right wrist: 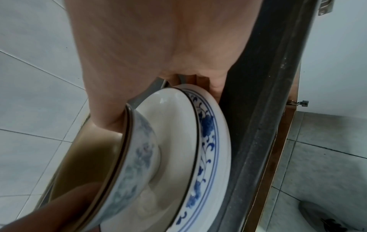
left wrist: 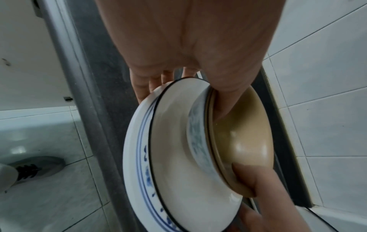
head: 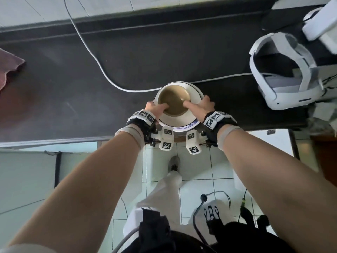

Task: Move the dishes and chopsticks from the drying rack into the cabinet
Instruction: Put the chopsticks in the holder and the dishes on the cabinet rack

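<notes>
While you stand with one grey shoe (head: 174, 162) on the pale tiled floor (head: 197, 187) at 6 o'clock, both your forearms reach up to a stack of dishes held over the near edge of the dark countertop (head: 73, 79). Your left hand (head: 155, 109) grips the stack at its 9 o'clock side, thumb hooked over into the tan bowl (head: 171, 101), other fingers under the plate (head: 196, 94); the left wrist view shows the thumb inside the bowl and fingertips behind the plate rim. Your right hand (head: 201, 106) grips the 3 o'clock side the same way, thumb down inside the bowl, fingers curled beneath the plate. Stack order, seen best from the wrists: white plate (right wrist: 208, 125) with blue floral rim at the bottom, a white bowl with faded blue pattern (right wrist: 139, 153) sitting in it, tan bowl (left wrist: 244, 130) nested inside that. Whether the plate touches the countertop, cannot tell. Further out, a white cable (head: 94, 57) runs across the countertop from 11 o'clock, passing just behind the stack toward 3 o'clock. A white headset (head: 284, 70) sits at 2 o'clock, well apart from the dishes. A pink cloth (head: 9, 68) lies at the 9 o'clock edge. Tiled wall (head: 54, 6) at 12 o'clock beyond the counter.
</notes>
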